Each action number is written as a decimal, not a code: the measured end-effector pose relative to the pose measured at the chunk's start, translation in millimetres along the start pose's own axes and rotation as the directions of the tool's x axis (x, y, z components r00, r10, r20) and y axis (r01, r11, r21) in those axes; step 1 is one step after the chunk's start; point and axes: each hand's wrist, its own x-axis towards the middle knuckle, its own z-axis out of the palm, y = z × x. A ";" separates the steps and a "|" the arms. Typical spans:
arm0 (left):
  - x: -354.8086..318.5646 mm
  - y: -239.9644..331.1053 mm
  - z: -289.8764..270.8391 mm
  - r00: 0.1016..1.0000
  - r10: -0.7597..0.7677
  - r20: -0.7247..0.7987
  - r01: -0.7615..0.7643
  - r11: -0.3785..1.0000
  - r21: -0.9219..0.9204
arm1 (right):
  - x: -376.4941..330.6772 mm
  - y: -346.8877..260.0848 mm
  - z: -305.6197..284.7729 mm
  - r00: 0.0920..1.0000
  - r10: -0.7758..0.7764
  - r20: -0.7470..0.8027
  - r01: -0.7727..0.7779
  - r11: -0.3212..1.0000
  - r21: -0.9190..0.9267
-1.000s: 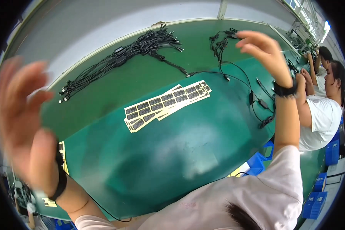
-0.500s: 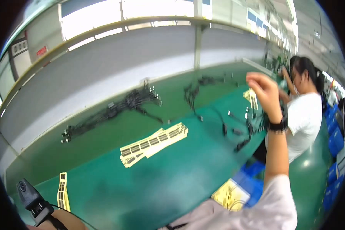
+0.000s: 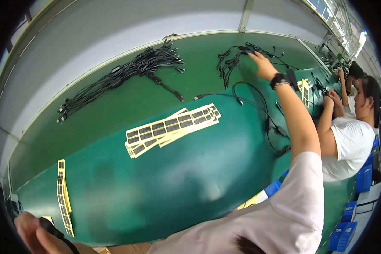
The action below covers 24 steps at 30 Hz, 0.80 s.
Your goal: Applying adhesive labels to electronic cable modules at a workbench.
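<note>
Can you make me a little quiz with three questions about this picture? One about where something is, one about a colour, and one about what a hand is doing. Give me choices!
1. Where is the right hand?
A. on the small cable bundle at the far side of the table
B. on the label sheets
C. under the table

2. What colour is the table top?
A. red
B. green
C. white

3. How is the left hand?
A. flat on the label sheets
B. gripping the big cable bundle
C. low at the near left edge, off the cables

Answers:
1 A, the arm stretches out and the fingers meet the black cables.
2 B, the whole mat is green.
3 C, it shows only at the bottom left corner, beside the narrow label strip.
</note>
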 end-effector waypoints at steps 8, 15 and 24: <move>-49.6 -16.7 36.8 0.724 -0.689 -0.022 0.685 0.716 0.134 | 87.5 -55.4 50.9 0.952 -0.232 0.198 0.303 0.796 -0.524; -43.3 -8.6 47.9 0.735 -0.669 -0.109 0.678 0.722 0.137 | 75.7 -55.2 74.4 0.949 -0.218 0.225 0.258 0.952 -0.165; -58.2 -60.1 52.1 0.658 -0.738 0.150 0.747 0.665 -0.012 | 110.5 -44.7 -66.7 0.947 -0.164 -0.275 0.206 0.970 0.130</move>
